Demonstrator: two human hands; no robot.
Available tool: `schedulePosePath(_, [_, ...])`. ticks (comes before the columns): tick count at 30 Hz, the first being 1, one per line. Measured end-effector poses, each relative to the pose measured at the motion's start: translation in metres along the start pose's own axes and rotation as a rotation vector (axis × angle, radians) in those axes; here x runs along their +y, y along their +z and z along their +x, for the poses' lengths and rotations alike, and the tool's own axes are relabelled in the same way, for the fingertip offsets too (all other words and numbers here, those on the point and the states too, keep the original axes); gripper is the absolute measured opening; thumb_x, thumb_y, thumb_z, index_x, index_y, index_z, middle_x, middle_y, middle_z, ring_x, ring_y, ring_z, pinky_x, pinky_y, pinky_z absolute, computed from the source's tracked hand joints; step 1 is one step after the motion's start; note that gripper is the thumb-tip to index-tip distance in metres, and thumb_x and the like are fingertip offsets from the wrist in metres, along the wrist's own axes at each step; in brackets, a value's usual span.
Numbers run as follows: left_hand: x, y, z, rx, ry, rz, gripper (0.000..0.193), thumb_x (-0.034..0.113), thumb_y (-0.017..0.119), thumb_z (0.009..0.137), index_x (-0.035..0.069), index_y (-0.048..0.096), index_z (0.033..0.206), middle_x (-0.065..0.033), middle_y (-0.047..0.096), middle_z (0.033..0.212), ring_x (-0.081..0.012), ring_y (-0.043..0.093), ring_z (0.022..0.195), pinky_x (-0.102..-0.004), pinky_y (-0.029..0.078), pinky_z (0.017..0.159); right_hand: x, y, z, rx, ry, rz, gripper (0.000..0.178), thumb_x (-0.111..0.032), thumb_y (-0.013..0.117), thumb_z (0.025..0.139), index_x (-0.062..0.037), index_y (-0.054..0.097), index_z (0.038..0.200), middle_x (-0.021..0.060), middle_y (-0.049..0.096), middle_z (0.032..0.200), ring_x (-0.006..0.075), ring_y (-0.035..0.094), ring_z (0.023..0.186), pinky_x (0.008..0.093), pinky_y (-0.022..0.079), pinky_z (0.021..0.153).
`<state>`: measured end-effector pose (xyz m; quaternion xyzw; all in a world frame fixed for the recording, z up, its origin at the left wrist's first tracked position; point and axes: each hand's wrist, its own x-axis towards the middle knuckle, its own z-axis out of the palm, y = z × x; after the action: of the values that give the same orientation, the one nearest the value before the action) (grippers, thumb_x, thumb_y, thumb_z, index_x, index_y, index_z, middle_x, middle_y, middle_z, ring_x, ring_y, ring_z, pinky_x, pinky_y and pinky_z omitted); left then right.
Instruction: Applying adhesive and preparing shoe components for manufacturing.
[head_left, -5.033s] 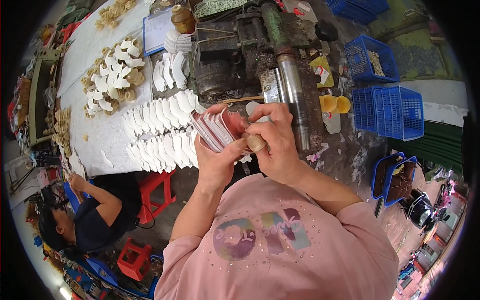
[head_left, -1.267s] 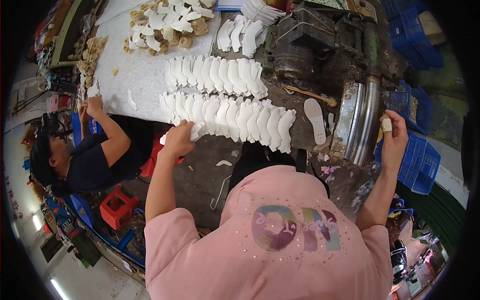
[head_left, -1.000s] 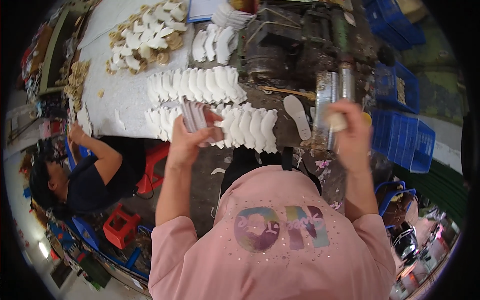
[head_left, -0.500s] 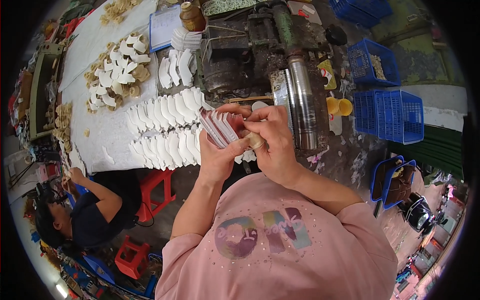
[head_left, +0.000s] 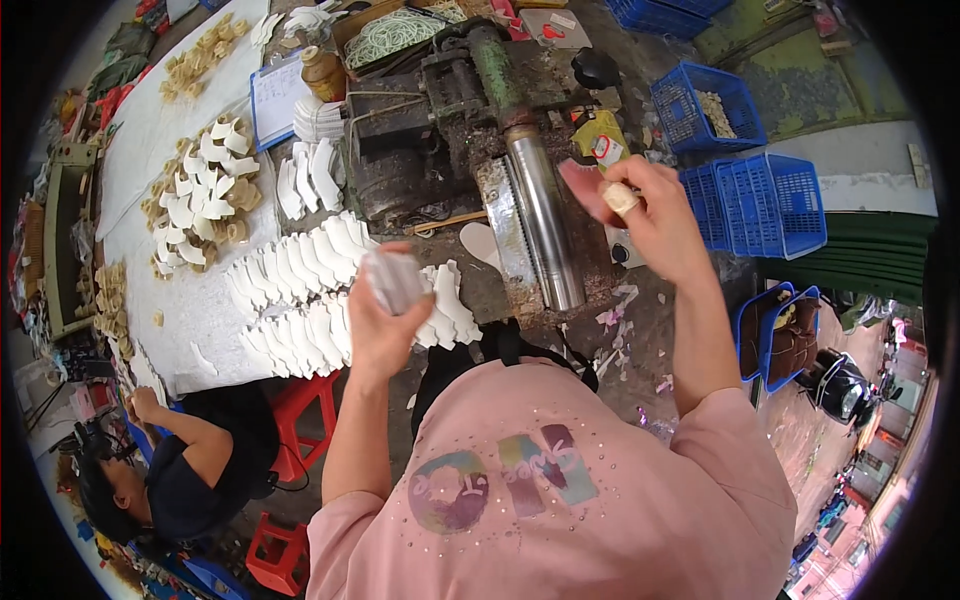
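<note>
My left hand (head_left: 378, 318), closed, grips a blurred stack of white pieces (head_left: 396, 282) just above the near end of the white rows. Off to the right, past the steel cylinder (head_left: 545, 215), my right hand (head_left: 652, 222) is raised and closed around a short tan, roll-like thing (head_left: 620, 198). A flat pink-red piece (head_left: 583, 190) sticks out from the same grip; whether the two are joined I cannot tell. Two rows of curved white pieces (head_left: 290, 265) lie on the table left of my left hand.
A greasy machine (head_left: 410, 150) carries the cylinder. Tan and white pieces (head_left: 205, 185) are heaped on the pale table cover (head_left: 190, 330). Blue baskets (head_left: 765, 205) stand at right. A co-worker (head_left: 195, 450) sits at left near red stools (head_left: 305, 430).
My hands have parted. The right one has swung right and away with the tan thing and pink-red piece; the left keeps the white stack and has shifted slightly left. The view has turned somewhat.
</note>
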<state>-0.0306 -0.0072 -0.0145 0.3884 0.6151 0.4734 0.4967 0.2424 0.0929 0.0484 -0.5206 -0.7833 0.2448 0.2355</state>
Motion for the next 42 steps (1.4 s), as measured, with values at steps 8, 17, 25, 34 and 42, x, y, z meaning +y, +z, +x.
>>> schedulePosePath(8, [0.025,0.063,0.013,-0.499,0.295,0.566,0.063,0.003,0.068,0.063,0.006,0.047,0.122,-0.0143,0.04,0.129,-0.0359,0.049,0.112,-0.0402,0.044,0.091,0.03,0.02,-0.004,-0.232,0.181,-0.11,0.005,0.0,0.053,0.078,-0.0019,0.056,0.082,0.0117,0.06,0.067,0.0263,0.059,0.063,0.0333,0.044,0.059])
schedulePosePath(17, [0.013,0.036,0.007,-0.337,0.158,0.362,0.058,0.006,0.069,0.059,0.0,0.052,0.114,-0.0127,0.047,0.12,-0.033,0.051,0.108,-0.0365,0.043,0.092,0.038,0.04,-0.013,0.002,0.153,0.108,0.025,0.0,0.058,0.08,-0.0037,0.061,0.104,0.0084,0.064,0.089,0.0177,0.059,0.08,0.0302,0.046,0.075])
schedulePosePath(25, [-0.06,-0.152,-0.01,0.211,0.127,0.792,0.054,-0.002,0.069,0.06,0.003,0.054,0.111,-0.0091,0.051,0.12,-0.0294,0.054,0.105,-0.036,0.043,0.089,0.033,0.042,-0.008,0.017,0.329,0.236,0.022,-0.003,0.057,0.085,-0.0013,0.059,0.107,0.0035,0.058,0.089,0.0115,0.053,0.085,0.0251,0.043,0.079])
schedulePosePath(34, [-0.14,-0.243,-0.06,-0.169,-0.065,1.326,0.049,0.001,0.068,0.062,0.008,0.056,0.11,-0.0044,0.052,0.121,-0.0282,0.055,0.103,-0.0387,0.044,0.08,0.028,0.053,-0.002,0.083,0.293,0.236,0.022,-0.008,0.057,0.089,-0.0019,0.057,0.11,0.0032,0.059,0.093,0.0108,0.054,0.087,0.0242,0.042,0.079])
schedulePosePath(42, [-0.116,-0.238,-0.056,-0.243,-0.306,1.34,0.048,-0.001,0.066,0.059,0.002,0.055,0.105,-0.0142,0.055,0.11,-0.0311,0.058,0.096,-0.0411,0.046,0.077,0.024,0.054,-0.003,0.163,0.252,0.244,0.021,-0.006,0.054,0.09,-0.0025,0.057,0.111,0.0035,0.06,0.094,0.0099,0.055,0.087,0.0231,0.043,0.079])
